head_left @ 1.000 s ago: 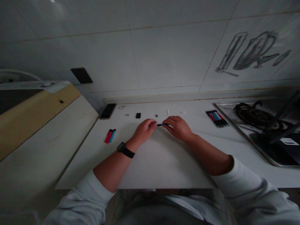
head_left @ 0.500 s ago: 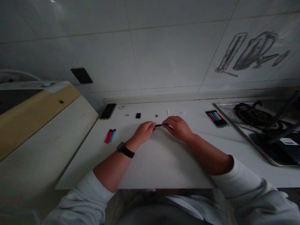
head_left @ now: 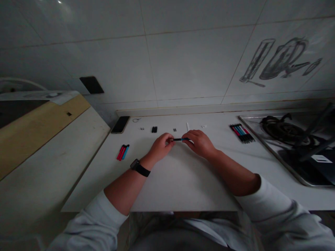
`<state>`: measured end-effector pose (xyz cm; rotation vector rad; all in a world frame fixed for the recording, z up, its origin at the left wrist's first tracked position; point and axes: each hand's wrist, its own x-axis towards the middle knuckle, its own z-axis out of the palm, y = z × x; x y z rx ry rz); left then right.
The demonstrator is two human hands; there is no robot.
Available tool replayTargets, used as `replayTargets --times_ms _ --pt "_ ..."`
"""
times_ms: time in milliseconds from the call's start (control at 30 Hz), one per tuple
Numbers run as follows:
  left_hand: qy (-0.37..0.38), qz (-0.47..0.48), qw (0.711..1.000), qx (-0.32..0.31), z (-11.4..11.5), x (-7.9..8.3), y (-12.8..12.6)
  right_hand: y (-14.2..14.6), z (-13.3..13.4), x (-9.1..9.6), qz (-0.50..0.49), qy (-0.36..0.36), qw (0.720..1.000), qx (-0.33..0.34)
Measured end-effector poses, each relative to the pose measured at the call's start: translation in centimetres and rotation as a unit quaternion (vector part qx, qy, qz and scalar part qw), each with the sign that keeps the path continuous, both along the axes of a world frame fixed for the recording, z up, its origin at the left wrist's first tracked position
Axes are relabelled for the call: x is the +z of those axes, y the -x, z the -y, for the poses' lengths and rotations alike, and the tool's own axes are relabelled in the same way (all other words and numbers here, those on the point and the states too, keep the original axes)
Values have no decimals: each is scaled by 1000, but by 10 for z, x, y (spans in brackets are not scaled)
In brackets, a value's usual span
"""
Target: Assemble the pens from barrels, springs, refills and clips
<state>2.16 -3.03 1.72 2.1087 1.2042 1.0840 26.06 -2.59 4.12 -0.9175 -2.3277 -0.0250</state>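
Both my hands hold one thin dark pen (head_left: 180,139) with a blue part level above the white counter (head_left: 183,177). My left hand (head_left: 160,147), with a black watch on its wrist, pinches the pen's left end. My right hand (head_left: 200,142) is closed around the right end. A short way behind the hands lie small loose parts: a black piece (head_left: 154,129), a tiny dark piece (head_left: 174,129) and a white stick (head_left: 187,126).
Red and blue pens (head_left: 123,152) lie at the left of the counter, and a row of several pens (head_left: 242,132) at the right. A phone (head_left: 120,124) rests at the back left. A gas hob (head_left: 293,143) fills the right side; a wooden-edged surface (head_left: 39,129) is at the left.
My hands have barely shifted. The left fingers have adjusted their pinch on the pen's end; the pen stays level between both hands.
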Motion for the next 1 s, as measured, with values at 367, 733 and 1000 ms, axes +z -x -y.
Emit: replayTargets --times_ms 367,733,1000 --pt "16 -45 999 -6 0 4 1 0 -1 -2 -12 2 1000 10" --pt "-51 -40 998 22 3 11 0 -1 -3 -2 -32 16 999 2" --pt "-52 -6 997 54 -1 6 3 -9 -7 4 -140 56 987 -62"
